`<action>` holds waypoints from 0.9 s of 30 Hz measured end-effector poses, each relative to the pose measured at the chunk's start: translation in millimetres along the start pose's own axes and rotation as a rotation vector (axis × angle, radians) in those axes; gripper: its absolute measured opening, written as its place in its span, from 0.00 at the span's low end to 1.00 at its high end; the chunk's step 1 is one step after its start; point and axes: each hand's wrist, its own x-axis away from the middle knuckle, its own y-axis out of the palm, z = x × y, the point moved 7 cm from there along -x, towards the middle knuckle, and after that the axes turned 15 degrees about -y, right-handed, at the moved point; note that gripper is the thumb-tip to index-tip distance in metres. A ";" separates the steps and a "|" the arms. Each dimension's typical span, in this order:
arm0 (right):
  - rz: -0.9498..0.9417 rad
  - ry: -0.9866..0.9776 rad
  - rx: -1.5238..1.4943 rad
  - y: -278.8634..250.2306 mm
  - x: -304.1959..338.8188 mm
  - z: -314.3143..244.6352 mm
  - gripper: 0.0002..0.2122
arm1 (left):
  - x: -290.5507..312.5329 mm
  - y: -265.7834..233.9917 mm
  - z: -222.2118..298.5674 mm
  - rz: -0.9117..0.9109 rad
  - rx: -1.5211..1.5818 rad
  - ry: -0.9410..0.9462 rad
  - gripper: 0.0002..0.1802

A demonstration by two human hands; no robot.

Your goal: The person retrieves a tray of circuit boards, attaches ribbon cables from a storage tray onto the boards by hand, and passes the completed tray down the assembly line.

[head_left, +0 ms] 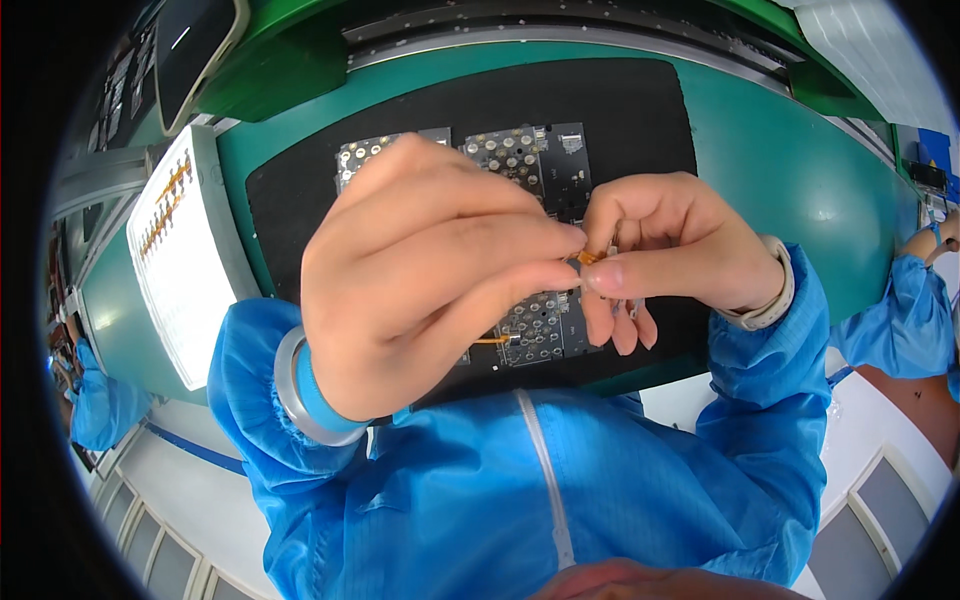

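My left hand (430, 270) and my right hand (670, 250) meet fingertip to fingertip above a black mat (290, 210). Between them they pinch a small orange flex strip (588, 257), mostly hidden by the fingers. My right hand also holds thin metal tweezers (632, 308) whose tips poke out under its fingers. Below the hands lies a dark circuit panel (535, 160) with several round silver pads; another orange strip (492, 341) sits on its near part. Both sleeves are blue, with a wrist strap on the left and a pale band on the right.
A white tray (190, 290) with rows of orange strips stands to the left on the green bench (800, 170). A dark screen (195, 50) sits at the back left. Other people in blue sleeves work at the far left (95, 400) and far right (905, 310).
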 end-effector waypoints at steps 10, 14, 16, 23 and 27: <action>0.133 -0.087 0.423 -23.1 1.7 -18.7 0.05 | -12.7 24.9 0.3 0.034 -0.324 0.167 0.12; 0.134 0.019 0.516 -31.8 1.8 -17.2 0.06 | -12.5 34.6 -2.4 0.021 -0.409 0.179 0.12; 0.195 0.042 0.555 -41.6 1.2 -15.1 0.06 | -15.0 35.5 -7.5 -0.003 -0.418 0.154 0.11; 0.324 0.050 0.802 -65.1 -10.4 -11.8 0.10 | -19.9 26.7 -25.2 0.089 -0.599 -0.046 0.09; 0.310 0.071 0.743 -57.6 -20.3 -6.0 0.11 | -10.0 32.2 -24.6 0.023 -0.587 0.005 0.10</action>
